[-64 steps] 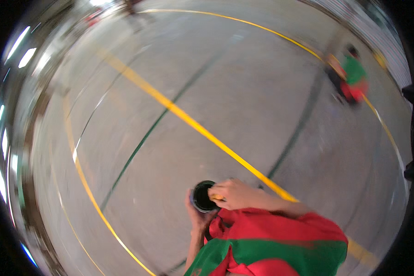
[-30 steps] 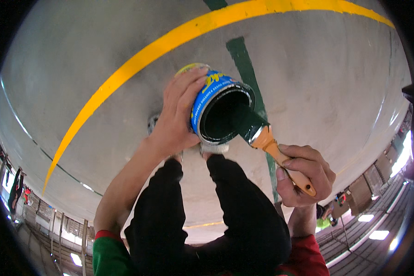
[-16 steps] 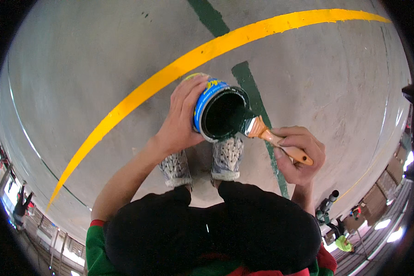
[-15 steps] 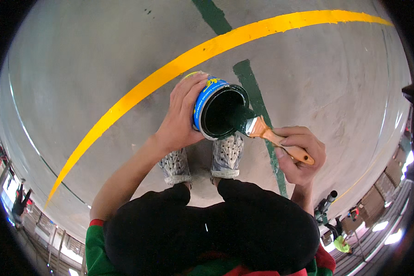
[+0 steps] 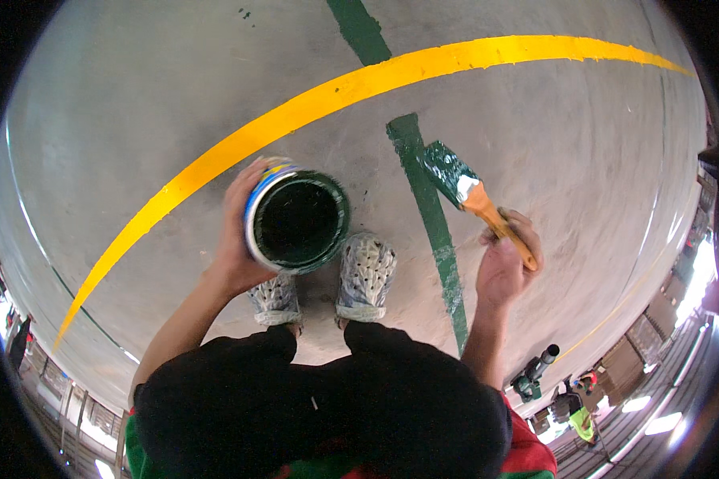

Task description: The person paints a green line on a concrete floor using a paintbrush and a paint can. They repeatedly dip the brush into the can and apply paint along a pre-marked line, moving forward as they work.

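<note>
Over the grey concrete floor [image 5: 176,104], the person stands with both feet in perforated pale shoes [image 5: 363,275] just left of a dark green painted stripe [image 5: 431,215] that runs from near to far and meets a broad curved yellow line [image 5: 311,108] farther out. The left hand [image 5: 236,231] has its fingers wrapped round the wall of an open round tin of dark green paint [image 5: 297,219], held above the shoes and tilted slightly toward the person. The right hand [image 5: 503,263] is closed round the orange wooden handle of a flat paintbrush [image 5: 463,188], whose bristles are loaded with green paint and hang over or very near the far end of the stripe; whether they touch the floor cannot be told.

Judging from this, the step in hand is laying green paint along the stripe. To do it well, the brush should meet the floor flat, its width matched to the stripe's edges, and be drawn in one steady line along the stripe's length. The loaded bristles look wet enough to drip, so keeping them over the stripe rather than bare concrete would avoid spots like the small green flecks [image 5: 244,12] far off. The green should not be carried onto the yellow line. The tin is best kept level and clear of the shoes.
</note>
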A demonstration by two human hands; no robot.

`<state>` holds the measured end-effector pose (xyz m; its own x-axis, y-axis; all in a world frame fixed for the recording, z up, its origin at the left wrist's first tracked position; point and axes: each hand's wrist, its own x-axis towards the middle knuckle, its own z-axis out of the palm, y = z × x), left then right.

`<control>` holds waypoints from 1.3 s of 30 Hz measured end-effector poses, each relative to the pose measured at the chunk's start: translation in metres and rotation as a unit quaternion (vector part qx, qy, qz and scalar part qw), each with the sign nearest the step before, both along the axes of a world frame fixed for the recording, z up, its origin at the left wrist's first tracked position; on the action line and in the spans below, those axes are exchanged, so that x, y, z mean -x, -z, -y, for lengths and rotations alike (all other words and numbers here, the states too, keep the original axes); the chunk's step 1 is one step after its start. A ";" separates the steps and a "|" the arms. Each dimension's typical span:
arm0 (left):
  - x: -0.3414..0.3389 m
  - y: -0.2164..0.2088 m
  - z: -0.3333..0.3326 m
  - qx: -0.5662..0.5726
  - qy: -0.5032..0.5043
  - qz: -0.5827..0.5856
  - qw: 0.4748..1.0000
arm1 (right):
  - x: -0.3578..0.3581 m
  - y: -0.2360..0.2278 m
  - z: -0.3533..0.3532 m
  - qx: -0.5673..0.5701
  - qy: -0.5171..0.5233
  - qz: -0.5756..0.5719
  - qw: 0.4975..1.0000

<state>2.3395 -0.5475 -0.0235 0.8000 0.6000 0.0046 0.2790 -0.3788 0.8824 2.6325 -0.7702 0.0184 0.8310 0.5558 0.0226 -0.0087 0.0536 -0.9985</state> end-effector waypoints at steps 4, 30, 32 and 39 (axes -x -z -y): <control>0.023 0.000 0.000 0.046 -0.046 -0.010 0.998 | 0.002 0.044 -0.026 0.128 -0.031 0.137 0.982; 0.043 0.001 -0.007 -0.020 -0.074 -0.105 0.992 | -0.013 0.095 -0.070 0.145 -0.128 0.295 0.936; 0.042 0.002 -0.007 -0.033 -0.070 -0.098 0.992 | -0.014 0.093 -0.071 0.150 -0.129 0.298 0.934; 0.040 0.002 -0.007 -0.023 -0.075 -0.098 0.992 | -0.012 0.082 -0.082 0.170 -0.138 0.331 0.918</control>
